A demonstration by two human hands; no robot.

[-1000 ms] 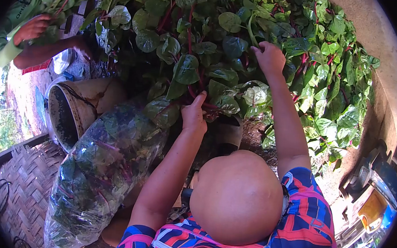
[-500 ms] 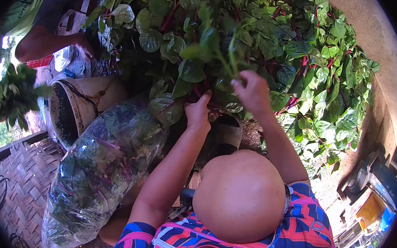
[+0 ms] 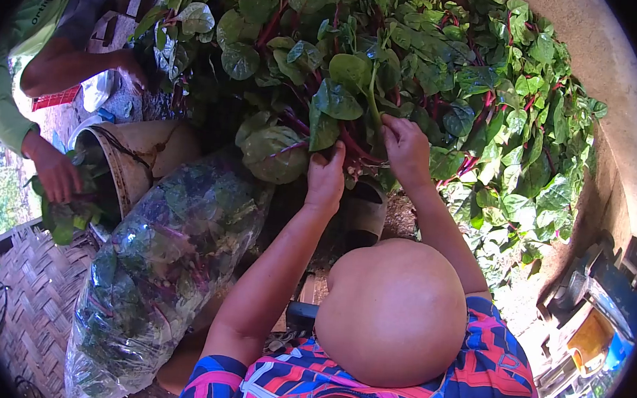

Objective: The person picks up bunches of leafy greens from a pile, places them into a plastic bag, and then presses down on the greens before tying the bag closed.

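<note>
My left hand (image 3: 325, 178) is closed around a bunch of red-stemmed Malabar spinach (image 3: 286, 151), its thumb pointing up along the stems. Broad green leaves fan out past the fingers. Just to the right, my right hand (image 3: 410, 150) pinches a pale green spinach stem (image 3: 374, 91) near its lower end, beside the bunch. Behind both hands rises a big heap of the same leafy vines (image 3: 484, 85). A clear plastic bag (image 3: 155, 276) packed with spinach lies left of my left forearm.
At left a co-worker's hand (image 3: 59, 172) holds leafy greens at the mouth of a tipped white bucket (image 3: 150, 152). My bent knee (image 3: 395, 313) rises between my arms. A woven mat (image 3: 34, 289) covers the lower left. Assorted items (image 3: 600, 326) sit at right by the wall (image 3: 605, 72).
My right hand has brought its stem down and in beside the bunch in my left hand. The co-worker's greens have moved right, to the bucket's mouth.
</note>
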